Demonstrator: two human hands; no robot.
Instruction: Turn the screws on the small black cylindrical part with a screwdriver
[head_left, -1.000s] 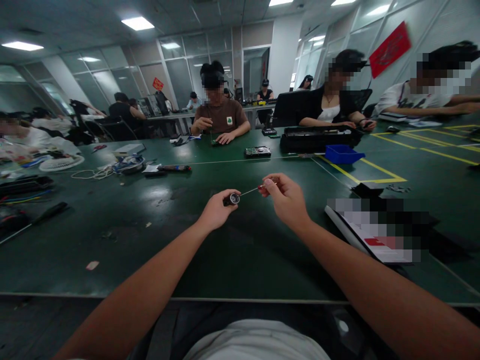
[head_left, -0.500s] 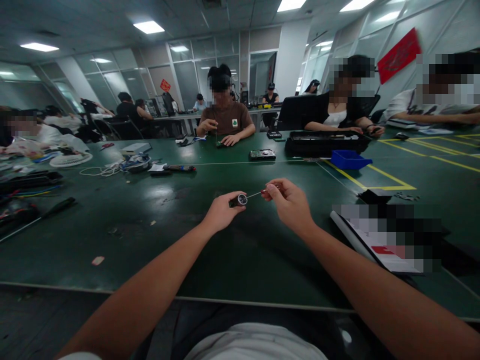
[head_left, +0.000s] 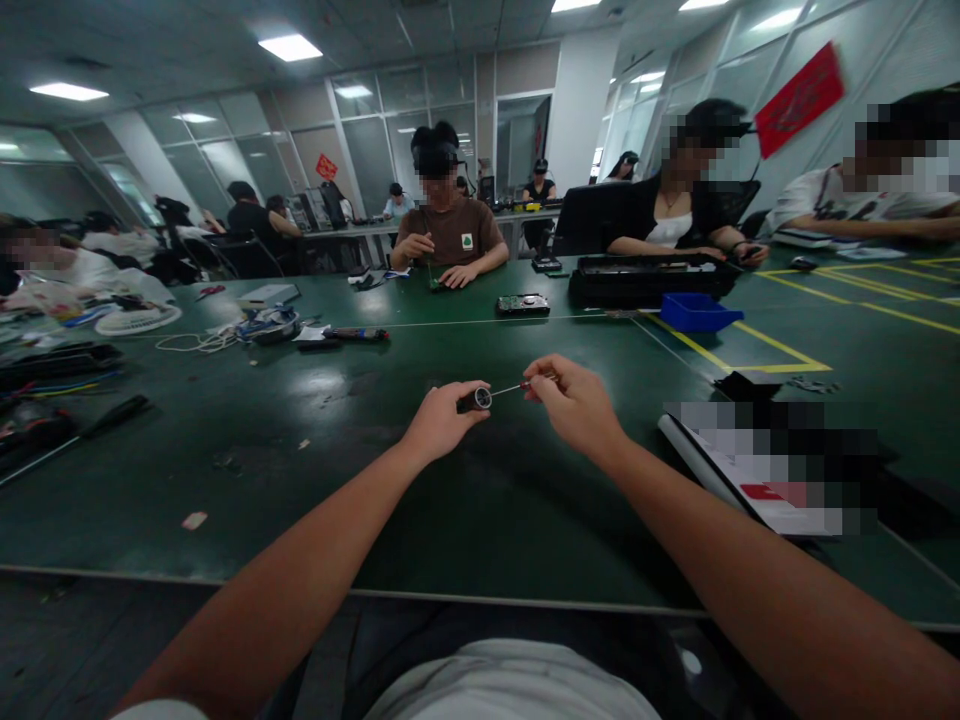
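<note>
My left hand (head_left: 442, 418) is closed around a small dark cylinder (head_left: 474, 400) with a pale round rim; its open-looking end is turned toward the right. Between thumb and fingers, my right hand (head_left: 568, 390) grips a screwdriver (head_left: 511, 388) with a reddish handle and a thin metal shaft. The shaft slants left and its tip is at or close to the cylinder's rim; I cannot tell whether it goes in. Both hands are held above the green table (head_left: 480, 540), and the fingers hide most of the handle.
A booklet (head_left: 739, 475) lies right of my right arm. Beyond my hands are a circuit board-like part (head_left: 523, 304), a blue tray (head_left: 696, 313) and a long black case (head_left: 649, 280). A long screwdriver (head_left: 112, 418) lies at left. A person (head_left: 448, 230) works across the table.
The view has shifted slightly. Both hands keep nearly the same pose, with the screwdriver still against or near the cylinder; the right fingers have turned a little on the handle.
</note>
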